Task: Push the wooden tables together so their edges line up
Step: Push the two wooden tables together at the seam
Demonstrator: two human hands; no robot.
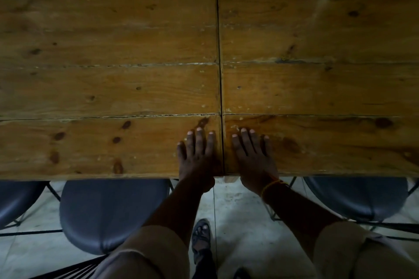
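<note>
Two plank-topped wooden tables meet along a thin dark seam: the left table [102,88] and the right table [317,88], near edges almost level. Three dark round stools [108,210] sit under the near edges. The left hand [196,156] lies flat, fingers spread, just left of the seam; the right hand [254,156] lies likewise just right of it, a yellow thread band [271,186] at its wrist.

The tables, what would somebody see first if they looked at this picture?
First, two hands pressed flat on the near edge, the left hand on the left wooden table and the right hand on the right wooden table. Between them runs a thin dark seam where the tabletops meet. Dark round chair seats sit tucked below.
</note>
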